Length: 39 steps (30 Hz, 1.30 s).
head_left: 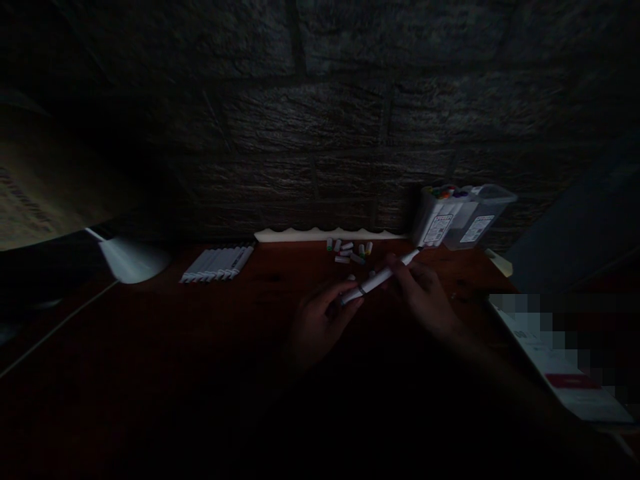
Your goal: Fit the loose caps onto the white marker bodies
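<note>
A white marker (380, 279) is held slantwise between my two hands, above the dark wooden table. The fingers of my left hand (320, 317) pinch its lower, capped end, where a dark band crosses the barrel. My right hand (423, 293) grips the barrel nearer the upper end, whose tip looks dark. Just beyond my hands lie several loose marker caps (343, 259), white with coloured ends. Off to the left, a row of white markers (219, 263) lies side by side on the table.
Two clear plastic boxes (473, 223) stand at the back right; the left one holds markers with coloured ends. A wavy white strip (325, 235) runs along the textured wall. A white lamp base (133, 260) stands at left, and a white printed item (555, 367) lies at right.
</note>
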Each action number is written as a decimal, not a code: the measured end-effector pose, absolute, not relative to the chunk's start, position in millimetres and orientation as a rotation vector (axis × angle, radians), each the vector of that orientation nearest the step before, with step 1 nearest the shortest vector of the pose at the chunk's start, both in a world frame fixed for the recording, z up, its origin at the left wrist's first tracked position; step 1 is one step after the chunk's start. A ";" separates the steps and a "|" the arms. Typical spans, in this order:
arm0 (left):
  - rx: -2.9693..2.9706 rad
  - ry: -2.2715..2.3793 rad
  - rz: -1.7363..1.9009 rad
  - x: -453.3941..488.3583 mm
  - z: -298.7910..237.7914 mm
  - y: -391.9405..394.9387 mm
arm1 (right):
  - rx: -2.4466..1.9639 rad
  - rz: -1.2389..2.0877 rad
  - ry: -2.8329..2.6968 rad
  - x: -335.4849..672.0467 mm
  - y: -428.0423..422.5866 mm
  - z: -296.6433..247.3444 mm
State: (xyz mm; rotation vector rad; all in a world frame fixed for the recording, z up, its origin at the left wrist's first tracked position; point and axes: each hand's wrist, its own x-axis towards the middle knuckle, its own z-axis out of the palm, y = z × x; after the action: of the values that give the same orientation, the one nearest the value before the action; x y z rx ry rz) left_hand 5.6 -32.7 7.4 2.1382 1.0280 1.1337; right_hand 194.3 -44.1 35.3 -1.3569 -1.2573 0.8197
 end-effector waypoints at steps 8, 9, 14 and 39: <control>2.178 0.999 1.135 4.5 5.5 -32.4 | -1.284 0.901 -1.192 193.9 -45.3 30.2; 2.175 0.996 1.142 4.4 5.1 -32.3 | -1.282 0.889 -1.196 194.0 -45.0 29.8; 2.165 1.013 1.126 4.8 5.8 -32.6 | -1.302 0.863 -1.210 194.3 -44.5 30.0; 2.236 1.039 1.080 3.3 2.3 -30.9 | -1.294 0.819 -1.294 194.5 -41.8 24.9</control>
State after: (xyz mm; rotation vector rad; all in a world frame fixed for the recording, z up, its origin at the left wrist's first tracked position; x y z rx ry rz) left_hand 3.3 -30.9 2.3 2.2365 1.0389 1.0799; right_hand 194.5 -41.8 24.9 -1.2940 -1.2935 0.8188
